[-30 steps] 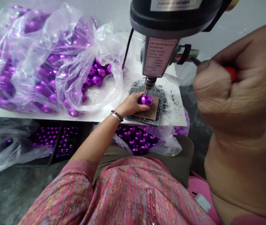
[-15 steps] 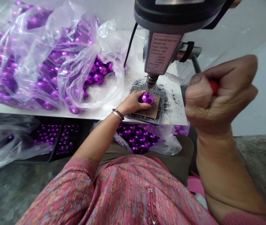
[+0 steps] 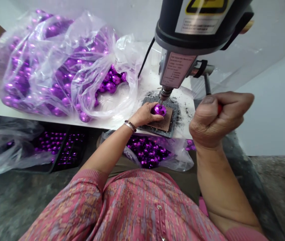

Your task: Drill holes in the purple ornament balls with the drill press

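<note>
Between the thumb and fingers of my left hand (image 3: 145, 115) is a shiny purple faceted ball (image 3: 159, 109). It rests on a brown board (image 3: 164, 124) lying over the grey base (image 3: 174, 125) of a bench drill press (image 3: 177, 67). Right above the ball is the drill chuck (image 3: 166, 93), its thin bit reaching down to the ball's top; whether it has entered the ball I cannot tell. My right hand (image 3: 215, 120) is closed around the red-knobbed feed lever (image 3: 207, 83) on the drill's right side.
A big clear plastic bag (image 3: 49, 63) full of purple balls covers the table's left side, its mouth open toward the drill. Dark shavings (image 3: 182, 110) surround the base. Below the table edge, another bag of purple pieces (image 3: 147, 150) sits at my lap, with black trays (image 3: 69, 149) further left.
My right hand has come down and inward with the lever. My left hand still holds the ball under the bit. The whole view has shifted slightly.
</note>
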Available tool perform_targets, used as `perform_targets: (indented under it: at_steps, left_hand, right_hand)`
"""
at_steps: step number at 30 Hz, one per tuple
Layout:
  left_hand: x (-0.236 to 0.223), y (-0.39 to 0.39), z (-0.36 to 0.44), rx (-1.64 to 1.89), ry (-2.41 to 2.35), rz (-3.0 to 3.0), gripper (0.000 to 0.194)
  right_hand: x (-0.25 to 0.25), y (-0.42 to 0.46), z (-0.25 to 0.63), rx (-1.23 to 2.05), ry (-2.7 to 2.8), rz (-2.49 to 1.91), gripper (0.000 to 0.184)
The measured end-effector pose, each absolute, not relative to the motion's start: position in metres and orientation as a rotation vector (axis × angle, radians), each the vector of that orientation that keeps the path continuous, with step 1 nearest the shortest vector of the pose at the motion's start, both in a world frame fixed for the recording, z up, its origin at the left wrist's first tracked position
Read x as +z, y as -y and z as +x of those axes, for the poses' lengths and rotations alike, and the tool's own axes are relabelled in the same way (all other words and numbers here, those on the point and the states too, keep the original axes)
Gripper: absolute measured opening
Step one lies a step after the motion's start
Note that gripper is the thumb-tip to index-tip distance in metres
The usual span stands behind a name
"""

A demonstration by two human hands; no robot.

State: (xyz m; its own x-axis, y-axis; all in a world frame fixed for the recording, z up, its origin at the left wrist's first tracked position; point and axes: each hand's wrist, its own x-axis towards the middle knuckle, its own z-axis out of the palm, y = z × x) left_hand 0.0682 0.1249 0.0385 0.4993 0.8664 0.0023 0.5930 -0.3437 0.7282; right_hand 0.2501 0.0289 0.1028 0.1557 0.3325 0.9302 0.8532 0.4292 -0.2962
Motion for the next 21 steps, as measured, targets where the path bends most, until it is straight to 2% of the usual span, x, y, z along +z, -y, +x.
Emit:
perform_targets:
  at_steps: [6, 8, 11, 14, 15, 17, 21]
  left_hand:
    - [0.040, -0.123, 0.070, 0.496, -1.235, 2.054, 0.062]
    - [0.041, -0.122, 0.070, 0.491, -1.203, 2.046, 0.057]
    - [0.040, -0.122, 0.069, 0.506, -1.127, 2.016, 0.050]
    - [0.038, -0.119, 0.066, 0.557, -1.118, 1.996, 0.061]
    - [0.037, -0.117, 0.064, 0.574, -1.115, 2.000, 0.066]
    - [0.035, -0.111, 0.060, 0.606, -1.094, 2.018, 0.070]
    - [0.036, -0.092, 0.043, 0.683, -1.021, 2.058, 0.070]
  right_hand:
    - [0.081, -0.037, 0.248, -0.489, 1.393, -1.059, 0.034]
    - [0.087, -0.035, 0.248, -0.467, 1.393, -1.064, 0.039]
    - [0.116, -0.029, 0.246, -0.428, 1.382, -1.106, 0.046]
    - [0.163, -0.031, 0.244, -0.319, 1.318, -1.205, 0.052]
    - [0.179, -0.034, 0.243, -0.189, 1.298, -1.291, 0.049]
    - [0.204, -0.042, 0.243, -0.128, 1.280, -1.349, 0.042]
    - [0.219, -0.050, 0.248, -0.020, 1.276, -1.343, 0.043]
